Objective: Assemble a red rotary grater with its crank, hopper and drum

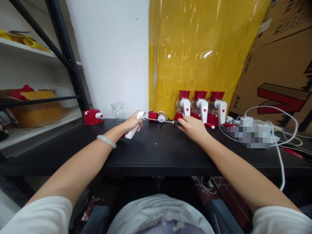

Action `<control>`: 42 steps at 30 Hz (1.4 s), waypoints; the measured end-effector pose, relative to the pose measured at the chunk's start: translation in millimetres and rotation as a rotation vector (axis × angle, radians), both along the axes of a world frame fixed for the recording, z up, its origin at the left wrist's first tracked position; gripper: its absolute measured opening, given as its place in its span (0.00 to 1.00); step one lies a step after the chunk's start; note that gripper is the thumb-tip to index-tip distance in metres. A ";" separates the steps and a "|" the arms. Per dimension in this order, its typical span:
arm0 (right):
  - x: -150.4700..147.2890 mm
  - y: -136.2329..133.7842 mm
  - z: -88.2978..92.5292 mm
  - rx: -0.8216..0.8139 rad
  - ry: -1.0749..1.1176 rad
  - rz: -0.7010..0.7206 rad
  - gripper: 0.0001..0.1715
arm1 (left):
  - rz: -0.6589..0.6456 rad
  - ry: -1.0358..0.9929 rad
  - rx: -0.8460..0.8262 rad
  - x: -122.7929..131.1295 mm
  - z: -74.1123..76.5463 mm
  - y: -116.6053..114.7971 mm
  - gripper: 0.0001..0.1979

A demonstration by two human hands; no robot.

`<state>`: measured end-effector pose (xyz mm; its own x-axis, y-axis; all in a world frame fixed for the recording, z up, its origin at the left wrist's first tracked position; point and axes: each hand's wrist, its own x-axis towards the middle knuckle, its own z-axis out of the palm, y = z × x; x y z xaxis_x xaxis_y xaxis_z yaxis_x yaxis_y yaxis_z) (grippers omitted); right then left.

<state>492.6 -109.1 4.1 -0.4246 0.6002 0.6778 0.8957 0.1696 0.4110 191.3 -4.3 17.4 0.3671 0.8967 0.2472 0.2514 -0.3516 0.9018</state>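
Observation:
My left hand (133, 123) is closed around a white crank handle (133, 131) with a red grip end, held above the black table. In my right hand (192, 126) is a screwdriver (168, 121) with a black and yellow handle, lying level. Its shaft points left, and the tip is at the round end of the crank handle; whether it touches is too small to tell. Behind the shaft lie a red hopper part (153, 116) and a drum-shaped grater part (161, 116). A clear plastic housing (117, 111) stands just beyond my left hand.
At the left back is a red base (93, 117) with a white knob. Several red and white rotary graters (200, 105) stand at the back right. White cables and chargers (246, 122) lie on the black table (156, 152) further right, before a large cardboard box (278, 68).

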 end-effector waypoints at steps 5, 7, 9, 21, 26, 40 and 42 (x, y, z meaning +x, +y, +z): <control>-1.5 1.0 -1.6 -0.076 0.068 0.010 0.23 | 0.023 0.020 0.014 0.0 1.5 -2.7 0.31; -1.9 1.9 -2.8 -0.113 0.111 0.020 0.22 | 0.034 0.030 0.017 -0.8 1.6 -2.0 0.31; -2.5 2.7 -3.9 -0.150 0.167 0.035 0.21 | 0.036 0.033 0.031 -2.1 1.5 -0.1 0.31; -2.8 8.7 -6.2 -0.328 0.397 0.211 0.17 | 0.053 0.058 0.095 -4.7 1.7 2.1 0.31; -2.8 11.3 -7.0 -0.420 0.520 0.236 0.17 | 0.055 0.066 0.086 -5.9 0.5 4.7 0.32; -1.3 15.4 -9.4 -0.493 0.594 0.267 0.19 | 0.047 0.090 0.097 -4.9 1.8 2.1 0.31; -3.7 10.3 -6.7 -0.404 0.488 0.214 0.18 | 0.045 0.075 0.084 -4.0 2.3 1.7 0.31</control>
<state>488.9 -98.8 -2.6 -0.2639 0.7838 0.5621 0.8925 0.4194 -0.1659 187.3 -2.6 19.7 0.3471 0.8902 0.2951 0.3348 -0.4115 0.8477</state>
